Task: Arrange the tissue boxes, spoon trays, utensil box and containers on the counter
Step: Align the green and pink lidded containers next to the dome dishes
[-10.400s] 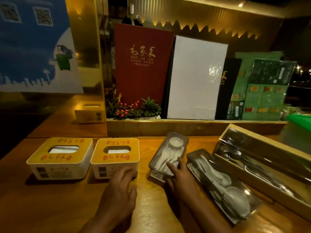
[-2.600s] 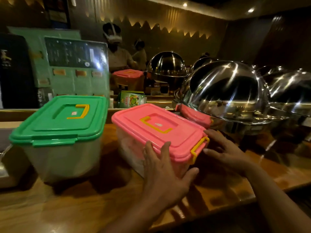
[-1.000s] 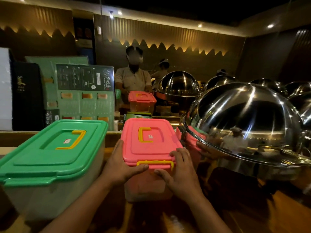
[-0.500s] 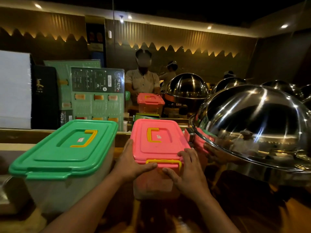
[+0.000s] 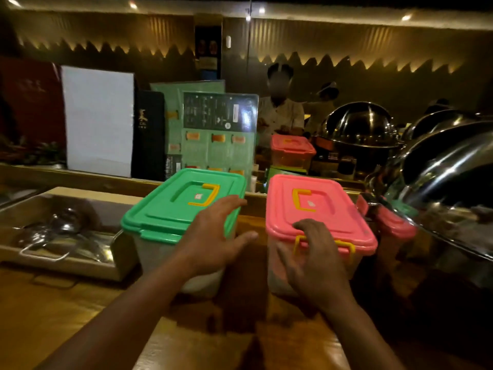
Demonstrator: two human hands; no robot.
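Note:
Two clear plastic containers stand side by side on the wooden counter (image 5: 80,321). One has a green lid (image 5: 173,206), the other a pink lid (image 5: 320,209), and both have yellow handles. My left hand (image 5: 213,236) is spread open at the right front corner of the green-lidded container, its fingertips at the lid's edge. My right hand (image 5: 317,260) lies against the front of the pink-lidded container, fingers curled over the lid by the yellow latch. The wooden utensil box (image 5: 53,267) with metal spoons sits to the left of the green container.
Large steel chafing domes (image 5: 453,182) crowd the right side close to the pink-lidded container. Upright menus (image 5: 218,134) and a white board (image 5: 98,121) line the ledge behind. Another pink-lidded box (image 5: 292,149) and people (image 5: 280,113) are beyond the ledge.
My left hand has let go of the pink-lidded container and moved left to the green-lidded one. My right hand stays on the pink container's front. My view has swung left, showing the utensil box.

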